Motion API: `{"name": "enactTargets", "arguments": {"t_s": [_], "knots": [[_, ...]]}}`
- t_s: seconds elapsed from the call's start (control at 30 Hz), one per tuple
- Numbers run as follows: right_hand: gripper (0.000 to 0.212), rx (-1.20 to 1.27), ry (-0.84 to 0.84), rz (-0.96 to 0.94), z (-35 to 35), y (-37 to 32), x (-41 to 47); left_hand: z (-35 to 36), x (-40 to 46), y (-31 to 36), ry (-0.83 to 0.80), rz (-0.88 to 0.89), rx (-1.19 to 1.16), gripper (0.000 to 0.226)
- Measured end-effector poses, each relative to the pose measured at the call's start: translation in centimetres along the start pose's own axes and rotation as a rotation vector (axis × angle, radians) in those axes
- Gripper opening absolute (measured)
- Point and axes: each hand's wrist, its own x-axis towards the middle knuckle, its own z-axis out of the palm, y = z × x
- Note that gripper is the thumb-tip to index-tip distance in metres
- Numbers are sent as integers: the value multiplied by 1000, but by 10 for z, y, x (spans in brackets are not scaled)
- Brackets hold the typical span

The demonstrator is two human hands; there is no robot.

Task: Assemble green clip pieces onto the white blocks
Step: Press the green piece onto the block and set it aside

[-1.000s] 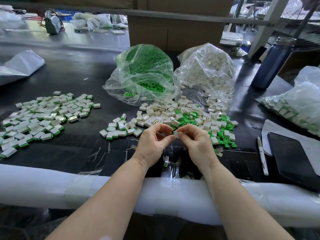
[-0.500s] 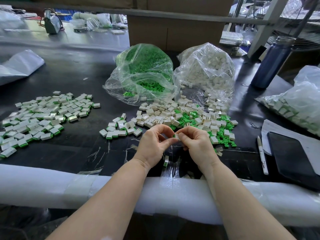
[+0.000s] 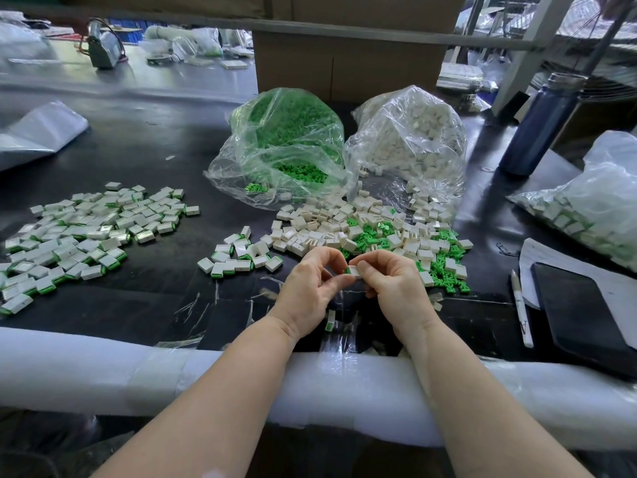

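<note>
A worker's forearms rest on the foam-wrapped table edge (image 3: 103,374) as the left hand (image 3: 310,288) and right hand (image 3: 396,288) meet over a single white block (image 3: 354,271), pinched between the fingertips of both, with a green clip (image 3: 347,269) showing at the end facing the left hand. The clip appears partly seated; pressed at a slant it could jam or spring loose, and a slip of the fingertips would likely drop the piece among the torn clear tape stuck to the black table below.

One finished block (image 3: 330,320) stands on edge just under the hands. Beyond them lies a small cluster of roughly twenty assembled blocks (image 3: 238,258), and to the right a mixed heap of loose white blocks and green clips (image 3: 379,236), too many to count. A far larger spread of finished pieces (image 3: 86,232), well over a hundred, lies to the left.

One white pen (image 3: 522,308) and one dark tablet (image 3: 582,308) lie at right. Farther back sit two open clear bags, one of green clips (image 3: 286,146) and one of white blocks (image 3: 410,136), a third bag of assembled pieces (image 3: 593,208) at far right, and one blue bottle (image 3: 537,125).
</note>
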Motion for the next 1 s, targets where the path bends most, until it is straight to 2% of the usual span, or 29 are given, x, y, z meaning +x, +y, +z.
{"name": "enactTargets", "arguments": {"t_s": [0.43,0.63,1.0], "knots": [[17,-4,26,-44,1,-1,0,-4,-1,4,-15,-32,-119,16],[16,-17,56,-51,-2,0,1,-6,1,3,115,-84,-254,11],[17,-91,58,-91,0,0,-1,-5,1,2,178,-120,-213,17]]}}
